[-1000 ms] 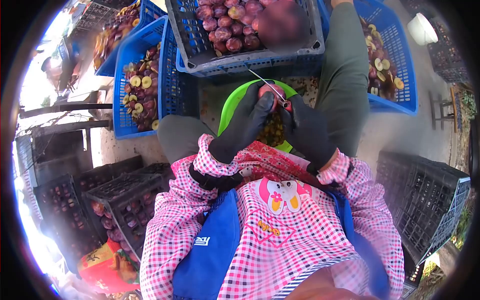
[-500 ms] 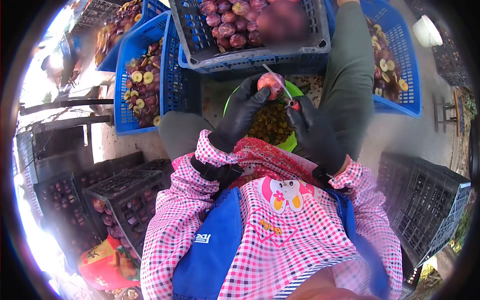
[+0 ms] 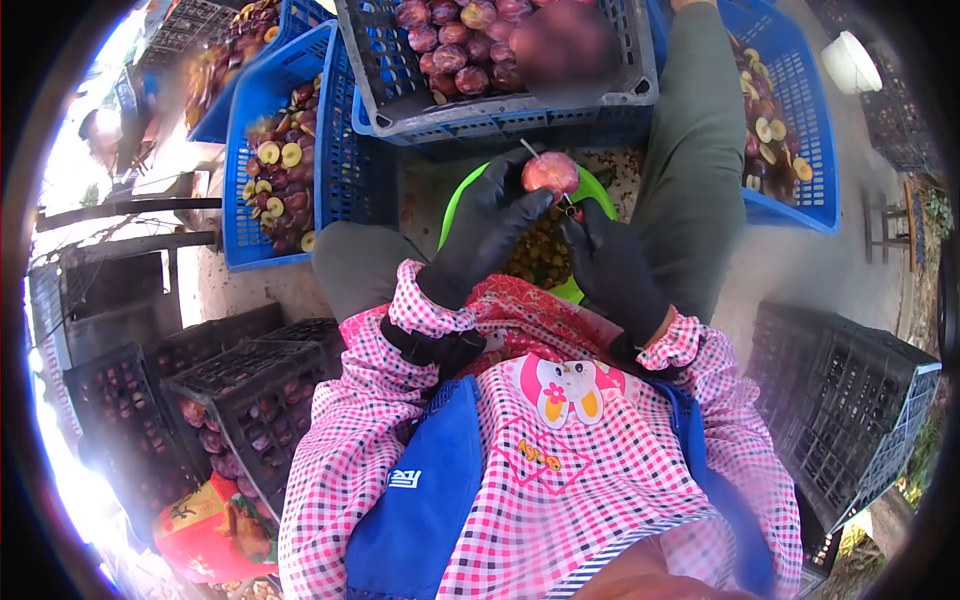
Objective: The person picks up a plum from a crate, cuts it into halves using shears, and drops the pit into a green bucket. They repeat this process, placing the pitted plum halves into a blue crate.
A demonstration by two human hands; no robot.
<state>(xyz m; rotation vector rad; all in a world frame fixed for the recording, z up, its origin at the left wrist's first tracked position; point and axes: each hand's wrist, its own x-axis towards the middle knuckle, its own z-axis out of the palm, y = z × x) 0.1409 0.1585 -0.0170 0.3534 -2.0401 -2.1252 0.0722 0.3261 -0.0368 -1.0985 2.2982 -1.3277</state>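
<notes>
Both hands wear black gloves. My left hand (image 3: pixel 497 205) is closed around a red plum (image 3: pixel 550 176), its thumb along the lower side of the fruit. My right hand (image 3: pixel 608 255), just to the right, grips a thin knife by its red handle (image 3: pixel 577 214). The blade lies against the plum, and its tip shows past the fruit's upper left edge. Below the hands sits a bright green basin (image 3: pixel 598 192) holding small yellowish-brown pieces (image 3: pixel 540 255).
A black crate (image 3: pixel 510 108) of whole plums stands in front. Blue crates (image 3: pixel 240 205) (image 3: pixel 815 150) at left and right hold cut plums. Black crates (image 3: pixel 215 385) (image 3: pixel 850 400) flank the body. A white bucket (image 3: pixel 851 63) is at the upper right.
My left hand and the plum have moved slightly right. The blade, which crossed the front of the plum, now lies mostly hidden behind it. My right hand has shifted a little lower.
</notes>
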